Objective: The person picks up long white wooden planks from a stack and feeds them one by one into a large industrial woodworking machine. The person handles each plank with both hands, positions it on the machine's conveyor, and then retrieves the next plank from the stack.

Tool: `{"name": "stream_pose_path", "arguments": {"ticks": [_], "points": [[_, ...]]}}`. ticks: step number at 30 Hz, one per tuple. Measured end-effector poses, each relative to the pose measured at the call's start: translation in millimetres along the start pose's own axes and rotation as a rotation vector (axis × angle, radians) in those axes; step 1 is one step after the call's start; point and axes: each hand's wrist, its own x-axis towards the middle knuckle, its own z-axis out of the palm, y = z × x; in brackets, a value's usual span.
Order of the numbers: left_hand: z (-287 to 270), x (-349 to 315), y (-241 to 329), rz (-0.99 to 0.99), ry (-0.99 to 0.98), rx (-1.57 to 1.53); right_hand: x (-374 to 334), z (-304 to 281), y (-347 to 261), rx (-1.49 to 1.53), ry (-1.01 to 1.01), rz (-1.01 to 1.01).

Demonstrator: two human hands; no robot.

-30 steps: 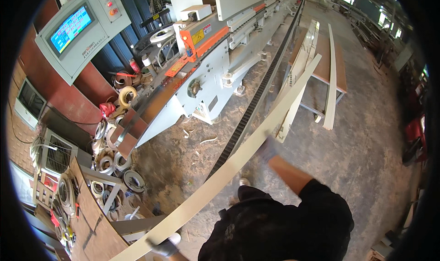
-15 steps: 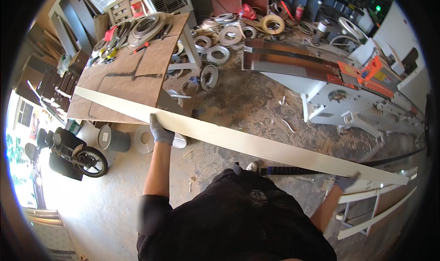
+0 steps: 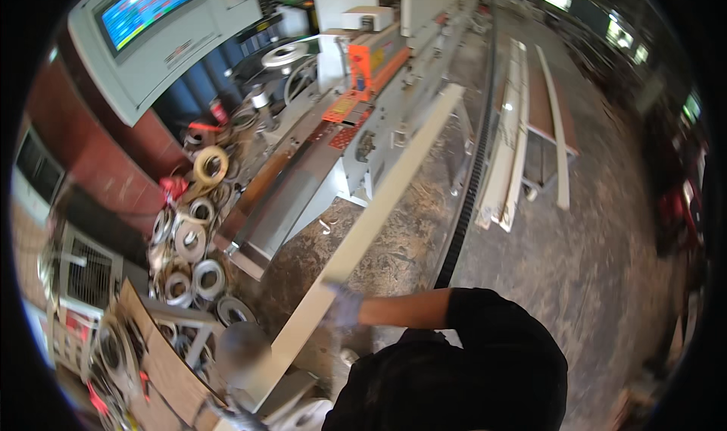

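Right hand point(image 3: 344, 307) holds one edge of the strip point(image 3: 371, 230); whether the blurred left hand point(image 3: 238, 416) grips, I cannot tell. Floor point(image 3: 598, 238) spreads toward three o'clock, mottled; the strip is flat, pale.

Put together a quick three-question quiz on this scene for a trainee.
1. Multiple choice: What colour is the block-shaped cover on the machine?
a) blue
b) orange
c) green

2. True or false: The lit screen is in the upper left of the view.

3. Fill in the blank: The gloved right hand grips a long, pale ____.

Key:
1. b, orange
2. True
3. board
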Motion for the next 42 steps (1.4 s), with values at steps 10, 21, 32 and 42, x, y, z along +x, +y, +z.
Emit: {"name": "stream_pose_path", "arguments": {"ticks": [10, 21, 32, 42], "points": [[-26.5, 67.3, -48.1, 0.423, -0.468, 0.566, 121.3, 106.9, 244.6, -0.483, -0.171, 0.423], [-54.6, 104.8, -90.3, 0.363, -0.454, 0.677, 113.1, 76.8, 174.9, -1.025, -0.344, 0.001], [-72.4, 123.1, -102.8, 0.246, -0.520, 0.767, 133.1, 62.8, 60.7, -1.088, 0.289, -1.114], [-52.2, 159.9, -101.5, 0.225, -0.507, 0.679, 120.6, 115.2, 53.4, -1.910, 0.579, -1.190]]}}
